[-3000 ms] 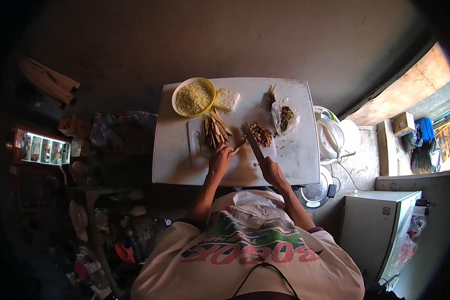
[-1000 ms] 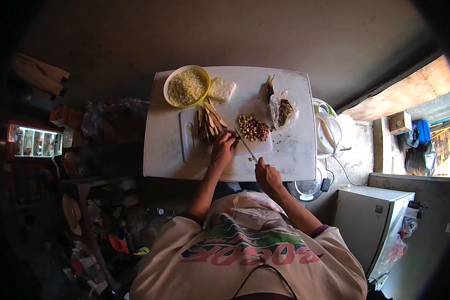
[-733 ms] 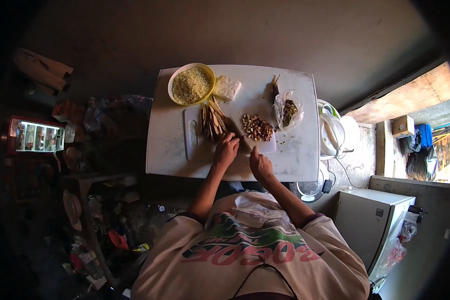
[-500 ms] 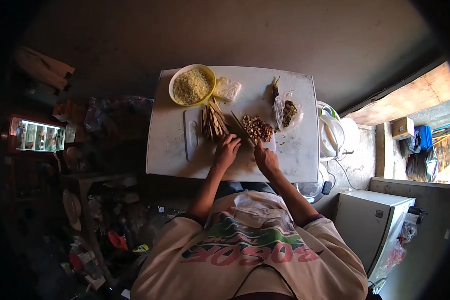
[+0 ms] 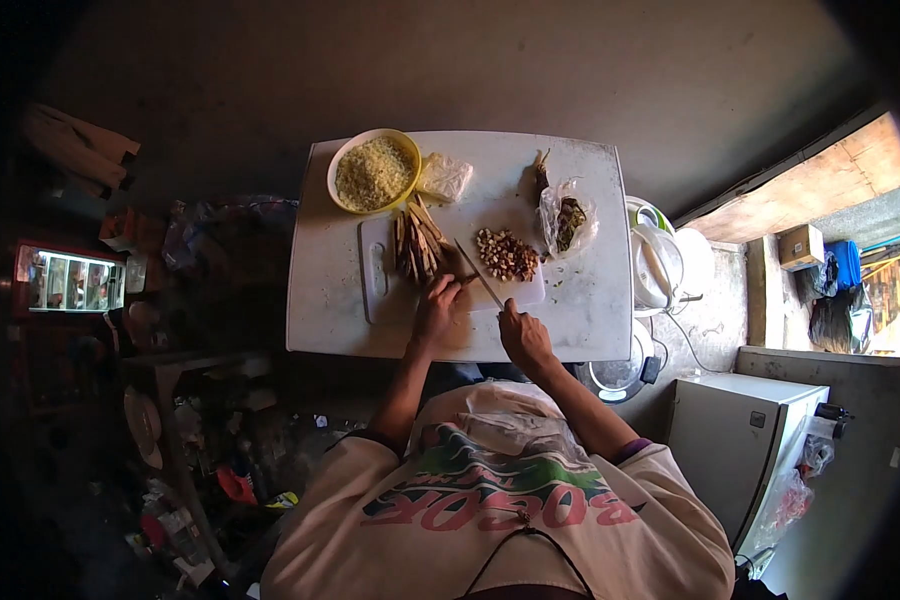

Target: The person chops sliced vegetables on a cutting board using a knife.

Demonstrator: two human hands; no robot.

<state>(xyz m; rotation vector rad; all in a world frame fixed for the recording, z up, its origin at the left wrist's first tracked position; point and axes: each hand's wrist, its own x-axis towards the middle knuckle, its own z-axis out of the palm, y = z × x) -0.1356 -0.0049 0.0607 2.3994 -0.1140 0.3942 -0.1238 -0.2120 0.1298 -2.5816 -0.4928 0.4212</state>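
Note:
My right hand [image 5: 526,338] is closed round the handle of a knife [image 5: 480,275], whose blade slants up and left over a white cutting board [image 5: 377,292]. On the board my left hand [image 5: 435,308] pinches a small dark strip [image 5: 468,279] beside the blade. Just above that hand lies a bundle of long brown and pale strips [image 5: 419,243]. To the right of the blade is a heap of diced pieces [image 5: 507,256]. A plastic bag with dark green stuff [image 5: 570,222] and a dark eggplant-like vegetable [image 5: 541,177] are further right.
On the white table [image 5: 320,330], a yellow bowl of pale shreds [image 5: 374,174] stands at the back left, beside a wrapped pale block [image 5: 445,177]. A white appliance [image 5: 657,268] is right of the table. A white refrigerator [image 5: 730,450] stands at the lower right.
The knife has moved away from the heap toward my left hand since half a second ago. A small strip now shows at my left fingertips. The whole view has shifted slightly.

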